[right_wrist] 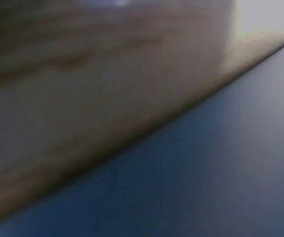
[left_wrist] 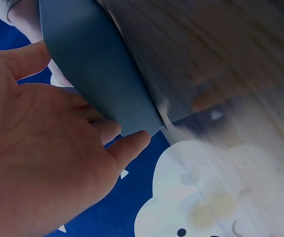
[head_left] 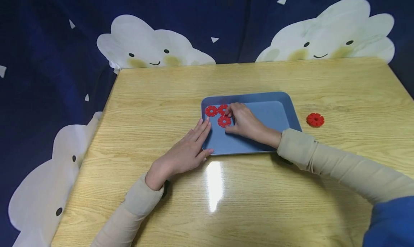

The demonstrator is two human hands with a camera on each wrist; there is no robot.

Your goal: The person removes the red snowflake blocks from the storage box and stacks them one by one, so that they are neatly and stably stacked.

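Three red notched discs, flower-like with a hole in the middle, lie at the left end of a blue tray [head_left: 271,112] in the head view. My right hand [head_left: 247,123] reaches over the tray and holds the nearest disc [head_left: 224,121] by its edges, thumb at the near side and curled fingers at the far side. Those fingers partly cover the back right disc [head_left: 222,109]; the back left disc [head_left: 211,111] is uncovered. My left hand [head_left: 184,150] rests at the tray's left edge, fingers extended. In the left wrist view, the left hand [left_wrist: 58,153] touches the tray's wall [left_wrist: 97,64].
Another red disc [head_left: 315,120], perhaps more than one stacked, lies on the wooden table [head_left: 155,107] right of the tray. A dark blue cloth [head_left: 233,21] with white clouds hangs behind the table. The right wrist view shows only blurred wood and blue tray surface.
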